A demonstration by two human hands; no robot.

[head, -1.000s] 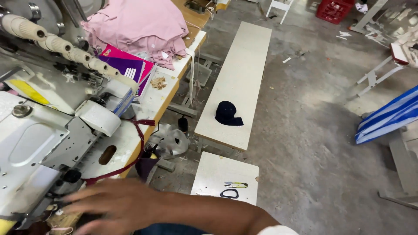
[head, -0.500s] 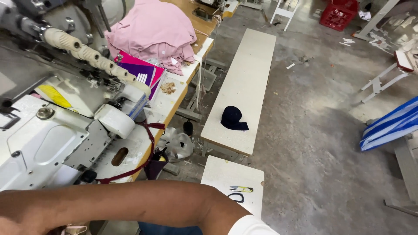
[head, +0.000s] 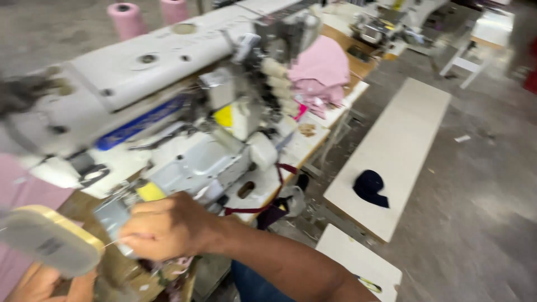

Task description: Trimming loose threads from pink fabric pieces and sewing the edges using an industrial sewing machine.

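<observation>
Head view, much blurred. The right hand [head: 168,226] reaches across to the front of the sewing machine [head: 168,106], fingers curled together and pinching a thin thread [head: 112,243] at the machine's lower left end, beside a yellow tag [head: 150,192]. The left hand [head: 47,282] shows only at the bottom left corner, under a flat grey pad with a yellow rim [head: 47,240] that it seems to hold; how its fingers lie I cannot tell.

On the machine sit a long blue label [head: 140,124] along the arm and a yellow sticker [head: 224,116] by the needle head. Two pink thread cones [head: 126,17] stand behind it. Pink cloth [head: 321,70] is heaped on the table [head: 313,140] past the head, with a magenta packet's edge [head: 302,112] just under it. A maroon strap [head: 268,204] hangs off the table edge.

To the right, a white bench [head: 403,145] runs over the concrete floor [head: 481,212], with a dark blue cloth [head: 370,187] lying on it. A second white board [head: 358,263] lies nearer.
</observation>
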